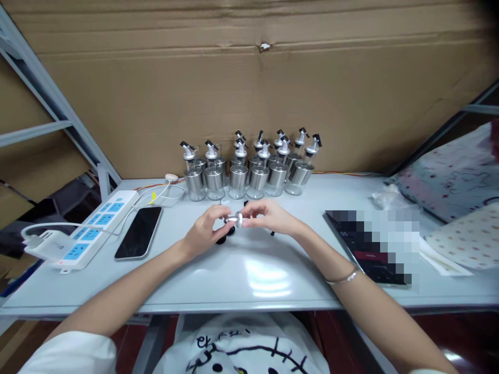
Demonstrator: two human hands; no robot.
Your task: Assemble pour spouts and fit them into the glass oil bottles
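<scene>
Over the middle of the table, my left hand point(203, 229) and my right hand point(272, 216) pinch a small silver bottle pourer point(236, 219) between them. Its narrow end points toward my left fingers, and my right fingertips are at the wide, round end. Small black round parts point(221, 240) lie just under my left fingers. Another little black piece point(272, 234) rests below my right hand. Behind the hands stand several glass bottles with steel sleeves point(259, 179). Many carry silver pourers with black flip tips point(187, 149); at least one bottle neck at the back left looks bare.
A white power strip point(128, 200) with a plugged-in charger point(50, 244) and a phone point(139, 232) lie on the left. To the right are a partly blurred tablet point(351, 244), a crumpled plastic bag point(388, 197) and patterned cloth point(460, 176). Cardboard point(156, 93) stands behind the table.
</scene>
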